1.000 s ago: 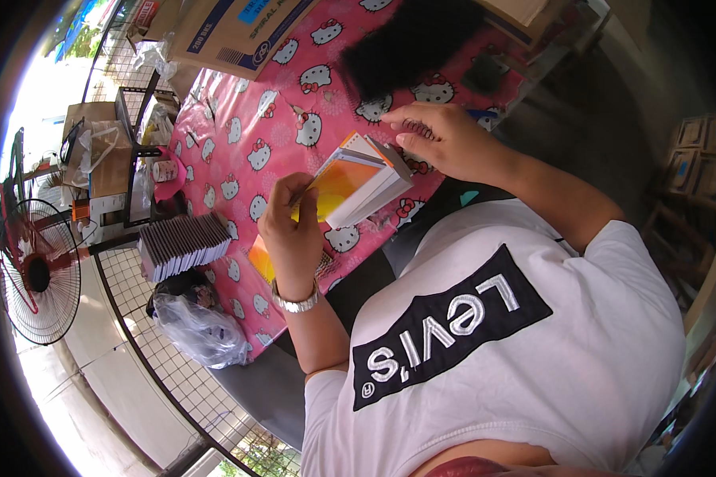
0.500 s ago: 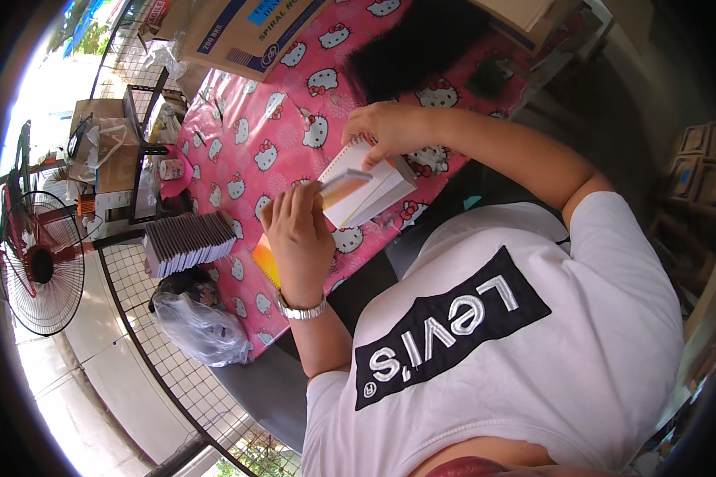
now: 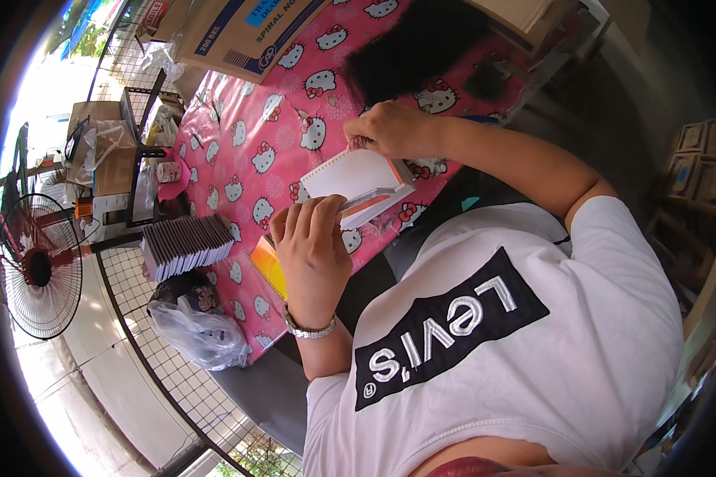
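Observation:
A small spiral notebook (image 3: 350,174) lies open and tilted over the table, its white page facing up and a row of yellowish coil loops along its far edge. My left hand (image 3: 314,250), with a metal watch on the wrist, has its fingers curled on the notebook's near left edge, by a raised orange-and-grey strip of cover or page. At the far right corner, by the coil edge, the fingers of my right hand (image 3: 394,131) close on the notebook; their tips are partly hidden. Beside my left hand lies a yellow-orange spiral notebook (image 3: 269,266), partly covered by it.
The table wears a pink cartoon-cat cloth (image 3: 250,119). A row of dark-covered notebooks (image 3: 187,246) stands at its left edge, near a clear plastic bag (image 3: 203,330). Cardboard boxes (image 3: 247,36) sit at the back; a fan (image 3: 38,266) stands at far left.
My left hand has moved slightly right and nearer to me, bringing the lifted strip down toward the notebook's near edge. More of the white page shows. My right hand stays at the far corner.

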Demonstrator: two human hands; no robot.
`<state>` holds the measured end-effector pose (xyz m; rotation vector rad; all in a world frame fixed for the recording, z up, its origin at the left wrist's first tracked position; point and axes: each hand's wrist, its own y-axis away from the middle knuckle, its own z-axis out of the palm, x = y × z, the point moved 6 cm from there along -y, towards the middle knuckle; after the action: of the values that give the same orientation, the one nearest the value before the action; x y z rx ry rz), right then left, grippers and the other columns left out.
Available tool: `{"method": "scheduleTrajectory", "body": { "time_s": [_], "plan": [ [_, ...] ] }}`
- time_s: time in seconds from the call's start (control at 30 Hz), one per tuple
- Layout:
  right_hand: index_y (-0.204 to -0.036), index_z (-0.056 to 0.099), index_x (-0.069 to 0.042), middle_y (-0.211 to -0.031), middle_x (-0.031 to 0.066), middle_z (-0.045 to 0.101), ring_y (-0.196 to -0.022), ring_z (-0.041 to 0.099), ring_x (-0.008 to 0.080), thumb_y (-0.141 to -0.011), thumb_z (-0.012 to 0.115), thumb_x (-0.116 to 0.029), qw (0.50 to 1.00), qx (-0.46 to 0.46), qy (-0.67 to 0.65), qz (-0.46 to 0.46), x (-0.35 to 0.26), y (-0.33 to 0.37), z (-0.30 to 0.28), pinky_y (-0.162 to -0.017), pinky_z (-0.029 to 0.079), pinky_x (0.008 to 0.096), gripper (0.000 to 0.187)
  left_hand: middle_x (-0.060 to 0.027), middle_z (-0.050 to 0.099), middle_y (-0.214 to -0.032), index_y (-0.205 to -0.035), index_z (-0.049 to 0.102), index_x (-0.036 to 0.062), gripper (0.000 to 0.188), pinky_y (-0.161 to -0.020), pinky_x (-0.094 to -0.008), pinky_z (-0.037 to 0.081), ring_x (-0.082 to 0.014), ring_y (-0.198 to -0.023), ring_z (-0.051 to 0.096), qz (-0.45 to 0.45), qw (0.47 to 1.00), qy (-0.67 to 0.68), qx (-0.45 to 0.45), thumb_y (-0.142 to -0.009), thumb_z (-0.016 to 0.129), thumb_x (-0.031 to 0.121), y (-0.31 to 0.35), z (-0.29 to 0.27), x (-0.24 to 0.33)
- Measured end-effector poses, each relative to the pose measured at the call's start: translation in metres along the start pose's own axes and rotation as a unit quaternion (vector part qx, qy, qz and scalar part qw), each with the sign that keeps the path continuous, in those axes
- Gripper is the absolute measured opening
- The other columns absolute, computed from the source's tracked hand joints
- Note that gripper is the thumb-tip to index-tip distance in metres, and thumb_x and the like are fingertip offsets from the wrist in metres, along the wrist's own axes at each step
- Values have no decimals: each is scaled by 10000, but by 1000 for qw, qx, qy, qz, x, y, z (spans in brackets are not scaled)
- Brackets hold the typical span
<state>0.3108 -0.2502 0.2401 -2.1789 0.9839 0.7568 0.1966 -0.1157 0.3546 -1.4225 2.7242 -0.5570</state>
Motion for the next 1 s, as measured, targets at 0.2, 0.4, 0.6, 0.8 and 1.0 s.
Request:
{"method": "scheduleTrajectory", "body": {
  "time_s": [0.2, 0.4, 0.6, 0.8, 1.0],
  "plan": [
    [-916, 644, -70, -943, 105, 678, -830, 683, 327, -861, 678, -203, 997, 41, 46, -38, -1, 1, 4, -746, 544, 432, 148, -87, 664, -969, -1055, 629, 69, 297, -895, -413, 406, -288, -934, 611, -20, 1000, -6, -6, -787, 615, -59, 9, 2, -11],
    [-905, 648, -58, -1012, 76, 652, -871, 678, 313, -754, 790, -282, 999, -31, 16, 16, 5, 2, 2, -801, 532, 429, 306, -92, 663, -964, -1051, 634, 61, 258, -886, -409, 410, -292, -923, 612, -43, 999, 3, 6, -815, 619, -40, 14, -5, -19],
    [-902, 674, -66, -917, 85, 697, -863, 687, 286, -773, 769, -213, 996, -27, 79, -2, -1, -1, 3, -776, 539, 402, 217, -91, 662, -964, -1064, 637, 64, 240, -875, -406, 413, -289, -918, 610, -37, 999, 3, 1, -836, 630, -10, 14, -5, -20],
    [-928, 687, -61, -852, 108, 719, -780, 704, 271, -812, 714, -96, 997, 47, -41, -42, -34, -1, -31, -711, 548, 340, 125, -97, 656, -1049, -1071, 623, 69, 248, -887, -416, 420, -310, -974, 601, -30, 999, -3, -45, -832, 642, 8, -2, 16, -16],
    [-1027, 714, -62, -864, 123, 727, -749, 698, 211, -932, 627, -124, 982, 26, -185, -9, -35, 14, -40, -697, 532, 303, 143, -116, 582, -1205, -1159, 572, 74, 357, -996, -488, 362, -371, -1135, 502, -48, 996, -39, 61, -826, 699, 59, -9, 54, -20]
  ]
}}
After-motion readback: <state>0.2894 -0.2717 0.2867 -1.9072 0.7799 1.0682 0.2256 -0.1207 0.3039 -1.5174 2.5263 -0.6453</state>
